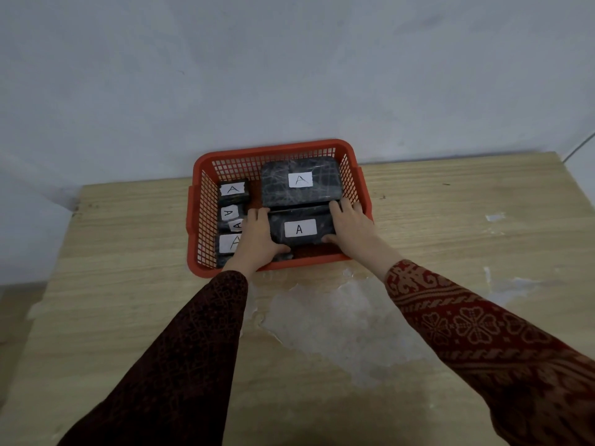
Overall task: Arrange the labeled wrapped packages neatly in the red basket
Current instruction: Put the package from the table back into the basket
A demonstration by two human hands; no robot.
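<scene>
The red basket point(272, 149) stands on the wooden table against the wall. Inside, a black wrapped package point(301, 236) with a white "A" label lies at the front right. My left hand point(257, 239) grips its left end and my right hand point(349, 226) grips its right end. Behind it lies a larger wrapped package point(299, 191), also labeled "A". Along the basket's left side sit several small labeled packages point(232, 191), partly hidden by my left hand.
The wooden table point(128, 239) runs out to both sides of the basket, with a worn pale patch point(338, 320) in front of it. A grey wall point(289, 75) rises directly behind the basket. The table's left edge drops off at the far left.
</scene>
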